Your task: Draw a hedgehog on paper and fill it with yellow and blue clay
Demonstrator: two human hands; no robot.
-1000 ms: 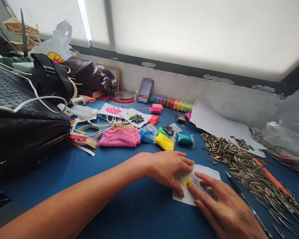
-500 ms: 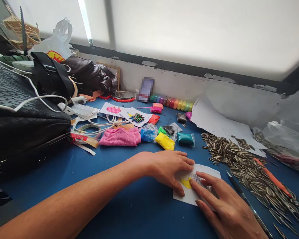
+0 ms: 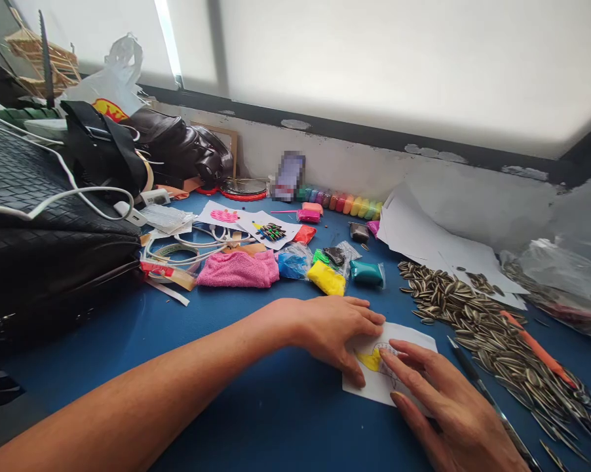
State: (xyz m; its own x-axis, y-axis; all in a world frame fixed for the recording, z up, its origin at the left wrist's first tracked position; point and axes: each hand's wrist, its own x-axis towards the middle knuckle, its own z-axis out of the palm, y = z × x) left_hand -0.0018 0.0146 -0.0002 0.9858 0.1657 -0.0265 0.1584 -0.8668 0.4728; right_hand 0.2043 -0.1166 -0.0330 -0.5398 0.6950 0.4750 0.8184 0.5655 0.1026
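A small white sheet of paper (image 3: 364, 387) with a pen drawing lies on the blue table in front of me. Yellow clay (image 3: 371, 360) is spread over the left part of the drawing. My left hand (image 3: 339, 334) rests on the paper's left edge, fingers apart. Over the right part of the sheet is my right hand (image 3: 443, 393), its index fingertip at the yellow clay and its fingers apart. A pen (image 3: 477, 380) lies beside the right hand. Beyond the left hand sits a pack of yellow clay (image 3: 327, 278).
Striped sunflower seeds (image 3: 453, 301) lie heaped at the right, with an orange stick (image 3: 536, 347) among them. Teal clay (image 3: 367, 273), a pink cloth (image 3: 238, 269) and decorated papers (image 3: 217, 215) sit farther back. A black bag (image 3: 54, 262) stands at the left.
My right index fingertip has shifted slightly up and right across the yellow clay, showing more of the drawing. My left hand stays in place on the paper.
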